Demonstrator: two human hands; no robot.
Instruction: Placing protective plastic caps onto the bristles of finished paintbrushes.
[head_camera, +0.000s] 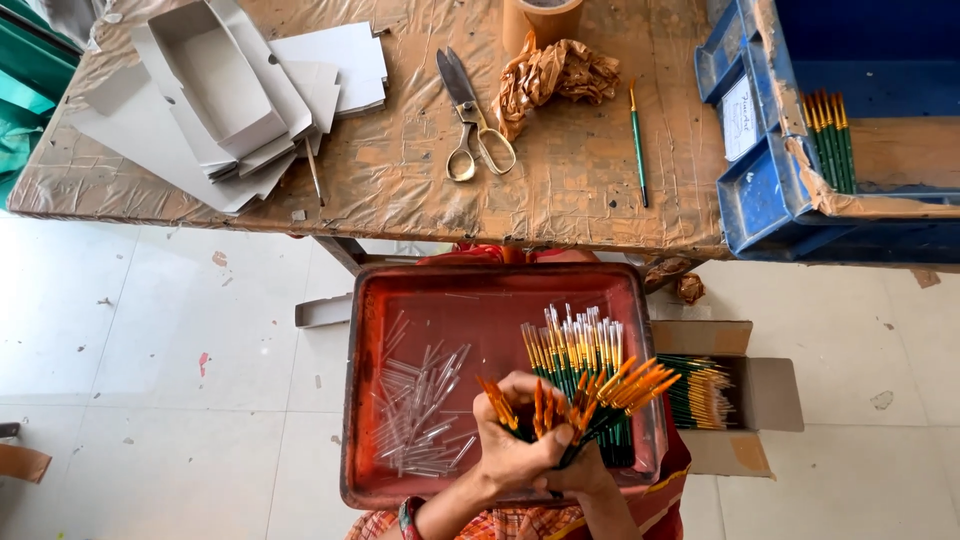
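Observation:
A red tray (400, 290) rests on my lap. My left hand (510, 445) is shut on a fanned bunch of green paintbrushes with orange tips (560, 405). Just behind and to the right, my right hand (585, 470) grips the same bunch from below. More green brushes with metal ferrules (575, 345) lie in the tray's right half. A heap of clear plastic tubes (420, 410) fills the left half.
A cardboard box of brushes (700, 390) sits on the floor at right. The taped table (400, 170) holds scissors (470, 115), grey folded boxes (220, 90), crumpled tape (560, 75), one loose brush (637, 140) and a tape roll (540, 15). Blue crates (760, 190) stand at right.

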